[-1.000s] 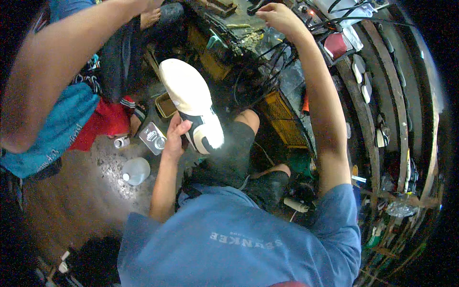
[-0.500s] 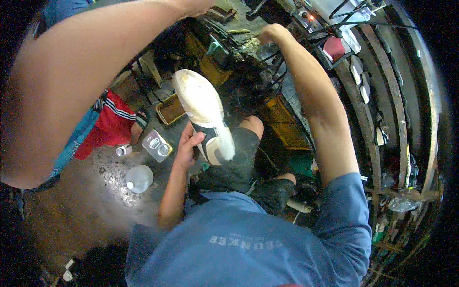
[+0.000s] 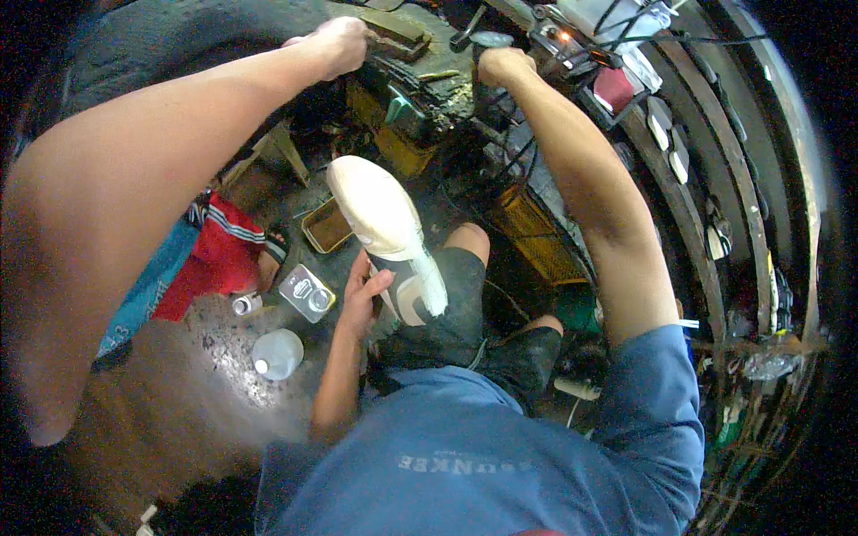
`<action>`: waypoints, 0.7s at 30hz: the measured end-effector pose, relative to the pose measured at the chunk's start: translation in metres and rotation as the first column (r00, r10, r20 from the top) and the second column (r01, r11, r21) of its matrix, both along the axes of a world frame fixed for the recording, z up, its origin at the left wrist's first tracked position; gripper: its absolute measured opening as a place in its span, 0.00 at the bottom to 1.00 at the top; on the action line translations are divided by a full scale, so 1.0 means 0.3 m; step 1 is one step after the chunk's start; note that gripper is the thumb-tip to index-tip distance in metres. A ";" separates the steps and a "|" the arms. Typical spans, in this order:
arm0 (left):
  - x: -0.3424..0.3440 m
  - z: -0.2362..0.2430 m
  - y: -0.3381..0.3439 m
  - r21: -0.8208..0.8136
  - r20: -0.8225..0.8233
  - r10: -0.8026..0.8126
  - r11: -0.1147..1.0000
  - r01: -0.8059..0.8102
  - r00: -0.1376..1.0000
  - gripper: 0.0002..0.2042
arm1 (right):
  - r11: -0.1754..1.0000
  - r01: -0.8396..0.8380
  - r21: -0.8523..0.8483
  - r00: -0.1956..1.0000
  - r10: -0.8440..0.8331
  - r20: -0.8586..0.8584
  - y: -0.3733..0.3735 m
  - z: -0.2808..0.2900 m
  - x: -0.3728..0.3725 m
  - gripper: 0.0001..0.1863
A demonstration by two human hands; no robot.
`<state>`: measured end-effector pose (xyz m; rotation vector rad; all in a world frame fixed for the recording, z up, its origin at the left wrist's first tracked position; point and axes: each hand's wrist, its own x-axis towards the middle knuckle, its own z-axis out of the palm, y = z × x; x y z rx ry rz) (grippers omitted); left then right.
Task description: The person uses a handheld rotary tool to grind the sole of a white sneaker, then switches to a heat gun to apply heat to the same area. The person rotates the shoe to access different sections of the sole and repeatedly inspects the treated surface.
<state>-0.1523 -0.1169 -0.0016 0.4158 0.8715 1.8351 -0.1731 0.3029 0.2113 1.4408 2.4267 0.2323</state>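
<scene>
My left hand (image 3: 359, 299) grips a shoe (image 3: 374, 204) by its dark and tan upper, in front of my knees. The shoe's pale sole faces up, with the rounded toe pointing away from me. My right arm reaches far forward to the cluttered bench. There my right hand (image 3: 506, 66) is closed beside a round-topped container (image 3: 492, 39). Its fingers are mostly hidden, so what they hold cannot be made out.
At left, a co-worker's bare arm (image 3: 179, 134) crosses toward the bench (image 3: 429, 22). On the floor stand a plastic jug (image 3: 278, 355), a metal can (image 3: 307, 294), a small bottle (image 3: 246, 305) and a rectangular tray (image 3: 328, 226). Wooden shelves (image 3: 666, 161) with soles run along the right.
The view has shifted, and the shoe sits slightly lower in it, still in my left hand. The round-topped container shows beside my right hand. More of the co-worker's hand is in view.
</scene>
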 end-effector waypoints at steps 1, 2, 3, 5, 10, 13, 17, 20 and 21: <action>0.004 0.001 0.000 -0.006 0.008 0.001 1.000 -0.001 1.000 0.41 | 0.999 -0.020 0.043 1.000 0.019 0.015 -0.011 0.036 -0.005 0.22; 0.010 0.003 -0.004 -0.037 0.019 0.001 0.999 -0.001 1.000 0.41 | 0.999 -0.013 0.043 0.999 0.012 0.039 -0.028 0.058 -0.004 0.22; 0.016 0.007 -0.005 -0.008 0.034 0.004 1.000 -0.004 0.999 0.41 | 0.998 -0.020 0.055 0.999 0.017 0.046 -0.047 0.079 -0.003 0.21; 0.032 0.015 -0.002 0.021 0.065 0.006 1.000 -0.007 0.998 0.40 | 0.991 -0.093 0.101 0.993 0.100 -0.064 -0.097 0.093 0.024 0.21; 0.056 0.037 0.011 0.065 0.062 0.074 0.995 -0.078 0.995 0.39 | 0.959 -0.207 0.194 0.924 0.257 -0.282 -0.239 0.144 0.128 0.20; 0.047 0.052 0.009 0.055 0.041 0.128 0.990 -0.130 0.991 0.38 | 0.967 -0.049 0.251 0.789 0.191 -0.583 -0.318 0.181 0.171 0.26; 0.015 0.069 0.001 0.072 0.055 0.169 0.982 -0.173 0.984 0.37 | 0.980 -0.043 0.193 0.631 0.176 -0.755 -0.372 0.256 0.210 0.30; 0.005 0.066 -0.005 0.023 -0.013 0.244 0.970 -0.244 0.970 0.41 | 0.991 -0.100 0.088 0.411 0.122 -0.904 -0.412 0.298 0.245 0.31; 0.007 0.063 -0.008 0.025 -0.038 0.259 0.966 -0.258 0.965 0.41 | 0.986 -0.133 0.097 0.339 0.137 -0.931 -0.428 0.307 0.252 0.31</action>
